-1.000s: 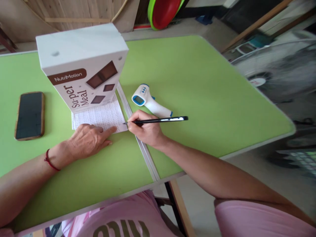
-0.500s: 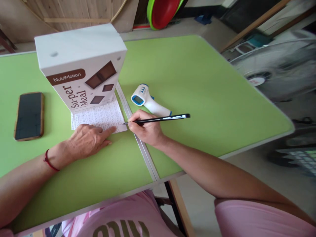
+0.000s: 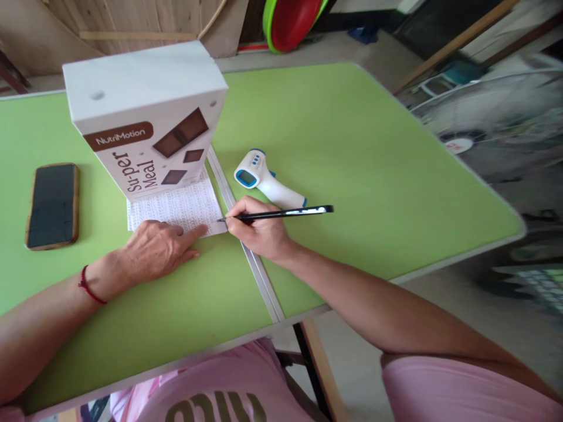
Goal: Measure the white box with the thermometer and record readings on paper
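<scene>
A sheet of paper covered in rows of handwriting lies on the green table, its far part hidden behind or under a white box. My left hand rests on the paper's near edge, index finger stretched towards the lower right corner. In my right hand a black pen is pinched between thumb and fingers, its tip at the paper's right edge. The white NutriMotion box stands upright just beyond the paper. Close behind my right hand lies a white and blue infrared thermometer.
A phone in a brown case lies at the left on the green table. A metal seam crosses the tabletop beside the paper. Past the right edge stands a fan; red and green basins are behind the table.
The back end of the pen has shifted slightly left and down, with its tip still at the paper. My left hand stays in place.
</scene>
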The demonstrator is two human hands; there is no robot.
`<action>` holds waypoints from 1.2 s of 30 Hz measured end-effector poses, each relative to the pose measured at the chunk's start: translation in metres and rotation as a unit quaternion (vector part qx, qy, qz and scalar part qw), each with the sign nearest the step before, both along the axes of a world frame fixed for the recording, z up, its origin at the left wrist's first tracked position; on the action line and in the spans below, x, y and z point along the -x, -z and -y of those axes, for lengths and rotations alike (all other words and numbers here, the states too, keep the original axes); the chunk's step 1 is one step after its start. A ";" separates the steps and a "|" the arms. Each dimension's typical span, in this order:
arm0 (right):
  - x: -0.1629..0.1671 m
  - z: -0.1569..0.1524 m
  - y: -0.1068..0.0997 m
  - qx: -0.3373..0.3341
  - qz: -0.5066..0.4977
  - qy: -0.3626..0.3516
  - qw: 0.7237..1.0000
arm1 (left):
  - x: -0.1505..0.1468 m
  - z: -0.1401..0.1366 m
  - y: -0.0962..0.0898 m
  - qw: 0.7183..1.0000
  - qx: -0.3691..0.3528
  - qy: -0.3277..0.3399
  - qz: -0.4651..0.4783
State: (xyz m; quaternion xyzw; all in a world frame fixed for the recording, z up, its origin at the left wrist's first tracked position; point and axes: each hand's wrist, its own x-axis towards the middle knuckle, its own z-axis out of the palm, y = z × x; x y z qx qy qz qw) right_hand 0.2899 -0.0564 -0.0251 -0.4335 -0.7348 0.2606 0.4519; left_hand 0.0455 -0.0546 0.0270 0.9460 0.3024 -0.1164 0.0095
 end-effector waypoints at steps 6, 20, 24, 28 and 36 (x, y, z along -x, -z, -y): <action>-0.001 0.000 0.002 0.012 -0.001 0.000 1.000 | 0.004 -0.001 0.005 0.999 -0.023 0.015 0.028; 0.001 -0.001 -0.002 -0.019 -0.008 -0.019 1.000 | 0.001 -0.001 0.002 1.000 0.007 -0.004 0.002; -0.001 -0.001 0.001 -0.026 -0.023 -0.009 0.999 | 0.001 -0.002 0.000 1.000 0.006 0.000 0.006; -0.003 -0.001 0.004 -0.081 -0.052 0.070 0.993 | 0.004 -0.001 0.004 1.000 -0.003 0.004 0.026; -0.010 -0.006 0.007 -0.191 0.058 0.113 0.973 | 0.014 -0.008 0.015 0.957 -0.102 0.091 0.256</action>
